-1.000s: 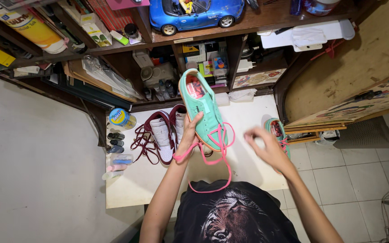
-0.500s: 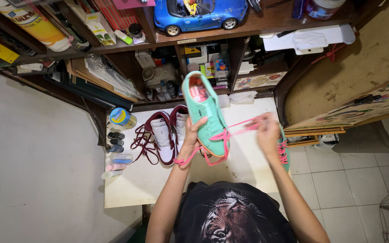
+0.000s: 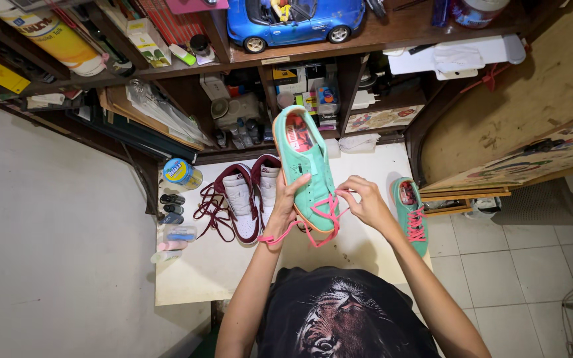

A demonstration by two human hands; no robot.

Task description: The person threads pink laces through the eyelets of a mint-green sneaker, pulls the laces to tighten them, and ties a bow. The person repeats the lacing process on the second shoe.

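Over the white tabletop [image 3: 220, 265], 1 mint-green sneaker [image 3: 308, 174] is held up off the surface, toe end toward the person, heel opening toward the shelves. Left hand [image 3: 283, 211] wraps the sneaker's left side, fingers curled shut on it, and a pink lace [image 3: 323, 215] end trails under that hand. Right hand [image 3: 365, 201] sits just beside the toe end, thumb and fingertips pinched together on a strand of the same pink lace where it crosses the lower eyelets; loose loops hang below the sole edge. Second mint-green sneaker [image 3: 411, 213], already with pink lacing, lies on the table's right edge, apart from the hands. 2 maroon-and-white sneakers [image 3: 247, 197] lie side by side left of the held one, maroon laces [image 3: 208, 207] spilled loose beside them. Blue-lidded round tin [image 3: 178, 172] near the table's far-left corner; a row of small bottles and tubes [image 3: 170, 222] runs down the left edge. Blue toy car [image 3: 290, 23] parked on the wooden shelf [image 3: 392, 33] above.
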